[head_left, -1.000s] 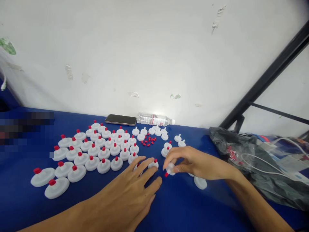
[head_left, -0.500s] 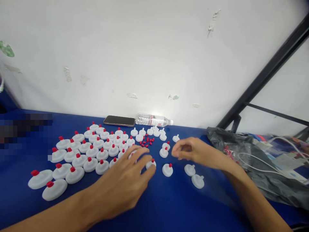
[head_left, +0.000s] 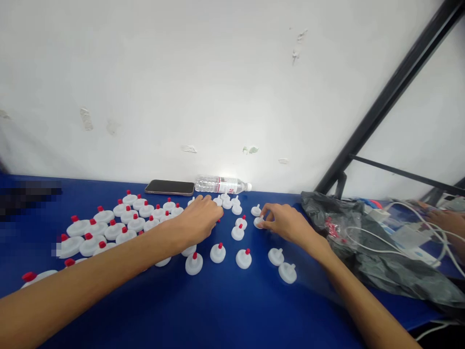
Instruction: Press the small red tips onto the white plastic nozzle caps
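My left hand (head_left: 201,219) reaches across the table, fingers curled downward at the spot where small red caps lie. A bit of red shows beside its fingertips, but whatever they hold is hidden. My right hand (head_left: 281,220) pinches the spout of a white disc with a spout (head_left: 258,223), which appears to be at table level. Just behind it is another uncapped white disc (head_left: 256,210). Between my hands stand white discs with red caps on their spouts, such as this red-capped disc (head_left: 238,233). Two uncapped discs (head_left: 287,274) lie tilted nearer to me.
Many red-capped discs (head_left: 126,235) cover the left of the blue table (head_left: 225,310). A phone (head_left: 170,187) and a plastic bottle (head_left: 221,184) lie along the wall. At right are a dark plastic bag (head_left: 392,271), white cables and another person's hand (head_left: 452,225).
My left hand has moved away from me to the red caps and its fingers have curled. My right hand has closed on a white disc's spout. The view has shifted slightly right.
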The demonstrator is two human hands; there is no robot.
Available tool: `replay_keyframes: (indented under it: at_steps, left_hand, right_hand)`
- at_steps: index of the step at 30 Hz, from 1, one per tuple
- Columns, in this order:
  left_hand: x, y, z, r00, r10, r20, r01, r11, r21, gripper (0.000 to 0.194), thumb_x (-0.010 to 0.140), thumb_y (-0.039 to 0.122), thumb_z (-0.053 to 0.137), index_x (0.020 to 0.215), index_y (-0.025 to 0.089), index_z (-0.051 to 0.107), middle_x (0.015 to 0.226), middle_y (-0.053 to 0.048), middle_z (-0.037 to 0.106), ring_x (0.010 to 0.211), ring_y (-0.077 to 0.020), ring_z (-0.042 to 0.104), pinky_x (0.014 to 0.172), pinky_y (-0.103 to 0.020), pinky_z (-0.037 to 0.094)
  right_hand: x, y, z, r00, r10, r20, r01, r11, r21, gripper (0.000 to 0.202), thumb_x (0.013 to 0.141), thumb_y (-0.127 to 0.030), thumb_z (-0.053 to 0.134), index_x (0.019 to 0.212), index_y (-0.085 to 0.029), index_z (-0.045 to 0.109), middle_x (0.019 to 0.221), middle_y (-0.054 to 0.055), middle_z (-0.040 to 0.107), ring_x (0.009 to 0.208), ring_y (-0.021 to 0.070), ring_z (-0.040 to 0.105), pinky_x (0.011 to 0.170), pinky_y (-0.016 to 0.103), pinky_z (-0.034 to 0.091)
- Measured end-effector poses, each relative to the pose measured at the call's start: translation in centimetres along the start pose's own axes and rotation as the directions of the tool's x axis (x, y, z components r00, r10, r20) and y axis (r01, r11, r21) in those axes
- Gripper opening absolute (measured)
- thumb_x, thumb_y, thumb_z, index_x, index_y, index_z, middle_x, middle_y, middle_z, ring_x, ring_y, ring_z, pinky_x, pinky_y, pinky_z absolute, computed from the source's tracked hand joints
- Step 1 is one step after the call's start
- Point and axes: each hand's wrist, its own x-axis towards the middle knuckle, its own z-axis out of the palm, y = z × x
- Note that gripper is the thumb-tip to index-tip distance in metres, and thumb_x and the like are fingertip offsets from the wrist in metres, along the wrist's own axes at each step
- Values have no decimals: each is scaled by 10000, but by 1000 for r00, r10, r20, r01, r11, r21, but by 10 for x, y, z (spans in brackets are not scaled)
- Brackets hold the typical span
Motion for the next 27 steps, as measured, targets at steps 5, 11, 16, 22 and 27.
replay_keyframes:
  at_steps: [5,11,16,22,27]
  left_hand:
    - [-5,1,3,999,-6,-43,5,1000,-17,217,881,-5,554,776,150,664,792,-108,691,809,-273,648,678,-346,461]
    - [-10,7,-28,996,-32,-83,20,990,-140,209,949,55,517,880,160,683,768,-63,684,667,-216,631,556,-298,362]
    - [-10,17,-40,984,-33,-172,-20,955,-296,208,1010,151,541,1069,194,736,979,-58,765,913,-221,708,724,-305,475]
    - [-9,20,-38,980,-48,-195,-39,908,-416,190,999,220,595,1033,226,783,958,-25,788,839,-184,713,712,-291,489]
    - [-9,19,-37,986,-19,-163,-53,903,-426,212,987,201,589,996,238,797,996,-32,785,897,-209,711,691,-299,462]
  right_hand:
    - [-2,-2,-5,994,-102,-44,107,989,107,160,923,-317,712,807,-223,654,934,73,783,880,266,719,706,329,448]
    - [-15,-25,-8,951,-285,-122,310,891,332,165,1077,-365,482,1003,-245,568,1092,53,766,930,205,724,767,306,513]
    - [-26,-47,-2,909,-370,-192,416,837,357,193,1052,-429,565,1029,-251,634,933,8,741,842,192,672,741,311,477]
    - [-27,-52,7,883,-396,-251,467,793,392,259,977,-449,698,1101,-261,570,981,0,787,730,172,648,685,294,469]
    - [-26,-50,10,892,-380,-247,452,766,457,341,930,-469,763,1114,-284,544,973,-30,820,706,164,654,679,284,483]
